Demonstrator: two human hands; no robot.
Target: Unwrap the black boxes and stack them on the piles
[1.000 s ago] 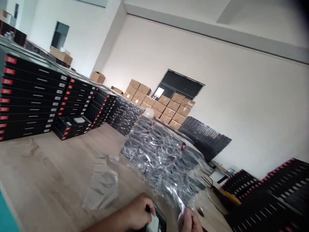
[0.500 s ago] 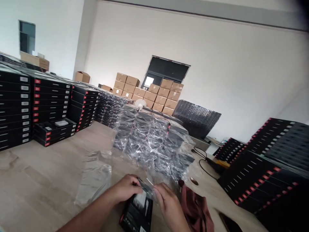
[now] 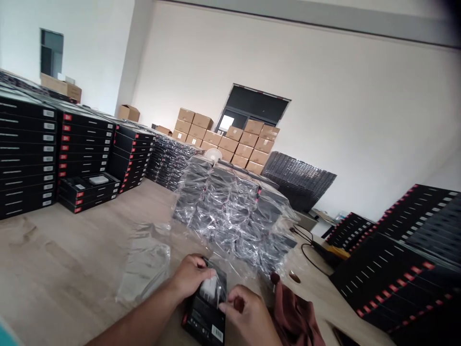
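A slim black retail box, printed with a white device and marked with a white barcode label, is tilted in front of me. My left hand is closed on its upper left edge, thumb lying on the front. My right hand pinches at the box's right edge. Thin clear film seems to lie over the box's upper part, though how far it reaches is hard to see. Left of my hands, a clear plastic bag lies flat on the table. Just beyond stands a stack of film-wrapped black boxes.
Stacks of unwrapped black boxes stand at the left, more black boxes at the right. A maroon cloth lies beside my right hand, near a phone and a black cable. Cartons are piled behind.
My right hand has moved down from the box's top right corner to its right edge, fingers still pinched. My left hand keeps its hold. The view has shifted slightly.
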